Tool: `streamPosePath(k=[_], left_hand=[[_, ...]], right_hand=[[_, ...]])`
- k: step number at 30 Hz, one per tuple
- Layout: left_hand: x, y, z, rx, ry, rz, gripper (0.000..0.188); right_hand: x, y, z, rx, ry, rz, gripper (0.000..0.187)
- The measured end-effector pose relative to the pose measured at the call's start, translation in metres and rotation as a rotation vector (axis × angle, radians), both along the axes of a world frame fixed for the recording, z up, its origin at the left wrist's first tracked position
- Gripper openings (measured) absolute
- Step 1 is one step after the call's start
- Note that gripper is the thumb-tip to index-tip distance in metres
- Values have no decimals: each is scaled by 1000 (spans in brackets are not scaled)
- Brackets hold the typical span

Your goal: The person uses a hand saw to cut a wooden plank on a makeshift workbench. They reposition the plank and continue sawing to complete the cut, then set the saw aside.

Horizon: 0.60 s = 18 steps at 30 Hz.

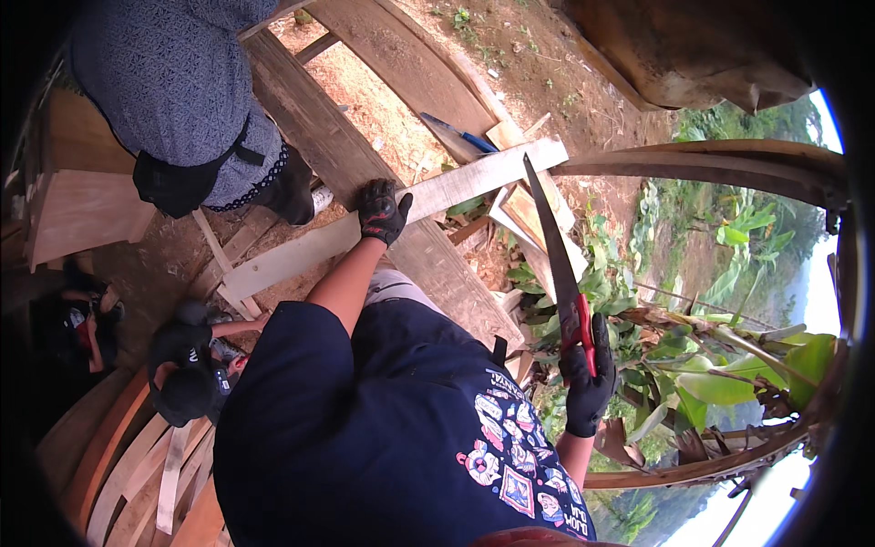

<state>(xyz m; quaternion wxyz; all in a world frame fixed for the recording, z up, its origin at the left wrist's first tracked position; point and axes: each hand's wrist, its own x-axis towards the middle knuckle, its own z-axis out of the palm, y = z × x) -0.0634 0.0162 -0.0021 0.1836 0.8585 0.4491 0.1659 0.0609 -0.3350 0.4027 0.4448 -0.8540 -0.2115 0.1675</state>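
My left hand (384, 211), in a black work glove, presses down on a pale wooden board (460, 185) with its fingers curled over it. That board lies crosswise on a thick brown plank (456, 284). Out to the right, my right hand (588, 376), also gloved in black, is closed around the red handle of a handsaw (555, 242). The saw's long dark blade points up and away, its tip by the far right end of the board. Whether the tip touches the wood I cannot tell.
Beyond the board lies a blue-handled tool (477, 141) with a narrow blade. A person in patterned blue clothes (173, 91) stands at the upper left. Another person in a dark cap (182, 365) crouches lower left, near stacked curved planks (137, 465). Wood offcuts (538, 223) and leafy plants are on the right.
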Motion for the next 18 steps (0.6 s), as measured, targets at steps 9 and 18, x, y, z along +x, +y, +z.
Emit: streamPosePath(k=[9,18], left_hand=[[90,-8,-4,61,164,138,60],[77,-4,0,101,185,201,60]], right_hand=[[17,18,-71,-192,165,9,49],[65,168,-167,-166,87,347,48]])
